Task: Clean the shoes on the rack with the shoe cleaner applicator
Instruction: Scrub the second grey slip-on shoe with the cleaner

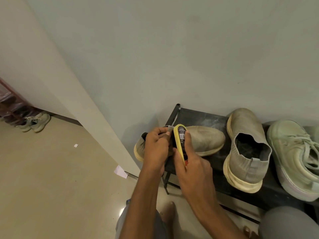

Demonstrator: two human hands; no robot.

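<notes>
Low black metal shoe rack [198, 116] stands against a pale grey wall [172, 49] on a beige tiled floor [51, 178]. At the rack's left end the left hand [156, 149] grips the collar of a grey knit slip-on shoe [205, 138], toe pointing right along the rack. Right hand [191, 168] grips the yellow-edged black shoe cleaner applicator [179, 137], long axis running away from the person, far end over the shoe.

A pair of sneakers [35, 122] sits beside a maroon shelf [10, 102]. Paper scraps [120, 171] lie near the wall corner [96, 118].

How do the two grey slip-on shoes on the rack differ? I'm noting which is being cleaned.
The left slip-on lies crosswise, toe pointing right; the middle slip-on points toe-first at the wall. The left hand grips the left slip-on's collar; the middle slip-on stands untouched, opening showing. Both are grey knit with yellowed soles.
</notes>
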